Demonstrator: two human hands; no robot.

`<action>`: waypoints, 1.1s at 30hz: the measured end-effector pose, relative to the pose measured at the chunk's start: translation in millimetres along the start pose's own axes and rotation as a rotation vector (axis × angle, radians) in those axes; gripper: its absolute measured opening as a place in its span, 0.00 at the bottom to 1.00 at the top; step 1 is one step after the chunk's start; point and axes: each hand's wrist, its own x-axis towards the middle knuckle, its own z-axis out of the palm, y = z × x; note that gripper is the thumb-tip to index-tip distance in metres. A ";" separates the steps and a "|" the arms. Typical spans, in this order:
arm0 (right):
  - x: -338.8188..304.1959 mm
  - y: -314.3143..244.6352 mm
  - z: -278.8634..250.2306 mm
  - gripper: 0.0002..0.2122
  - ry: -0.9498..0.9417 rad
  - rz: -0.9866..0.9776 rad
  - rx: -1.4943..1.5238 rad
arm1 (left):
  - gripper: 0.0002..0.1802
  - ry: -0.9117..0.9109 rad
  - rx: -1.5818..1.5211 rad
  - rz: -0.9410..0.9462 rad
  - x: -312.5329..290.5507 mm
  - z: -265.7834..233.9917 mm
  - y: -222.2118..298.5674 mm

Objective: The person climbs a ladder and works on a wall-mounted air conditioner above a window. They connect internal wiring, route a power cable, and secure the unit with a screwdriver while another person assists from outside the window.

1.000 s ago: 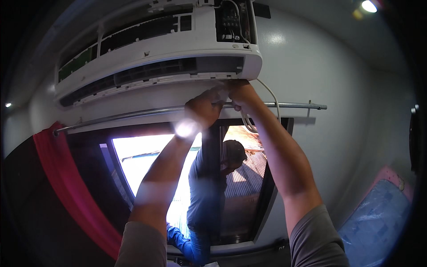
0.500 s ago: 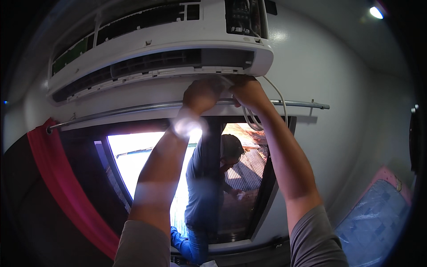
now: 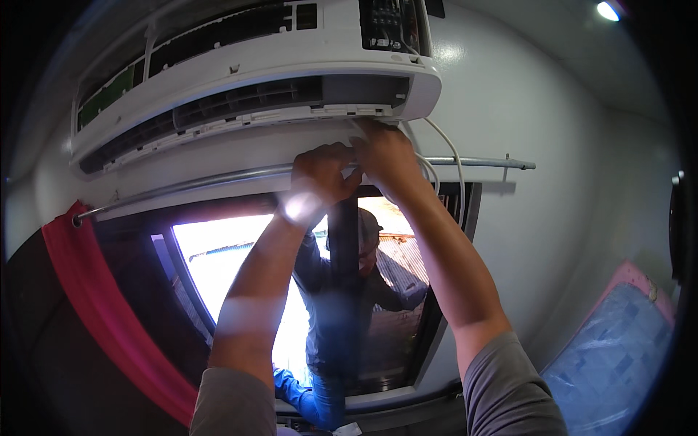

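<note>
Both arms reach up to the underside of a white wall-mounted air conditioner whose front cover is off. My left hand is closed just below the unit, in front of the metal curtain rod. Its thumb points towards my other hand, and whatever its fingers hold is hidden. Right beside it, my right hand is raised to the unit's lower edge with its fingers bent together. What they grip I cannot make out. A pale cable hangs from the unit's right end, looping behind my right wrist.
Behind the arms, a person in dark clothes and blue jeans is at the dark-framed window. A red curtain hangs at the left. A plastic-wrapped blue mattress with a pink edge leans at the lower right. Wiring is exposed in the unit.
My left hand has come down slightly from the unit, with its thumb now showing. My right hand has shifted left. The person at the window has turned and stretched out an arm.
</note>
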 end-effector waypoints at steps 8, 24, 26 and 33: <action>-87.8 0.7 -59.0 0.22 -0.256 -0.109 -0.427 | 0.43 -0.029 0.037 0.034 3.9 -4.3 2.6; -16.5 27.3 14.4 0.17 -0.052 0.068 -0.156 | 0.26 -0.115 0.038 0.017 5.1 -8.9 10.6; -1.6 21.0 31.2 0.18 -0.065 0.028 -0.120 | 0.23 -0.098 -0.003 -0.021 5.5 -8.3 9.7; -18.4 -7.7 -18.4 0.22 -0.121 -0.190 0.004 | 0.22 -0.162 0.107 -0.069 8.8 -5.5 6.2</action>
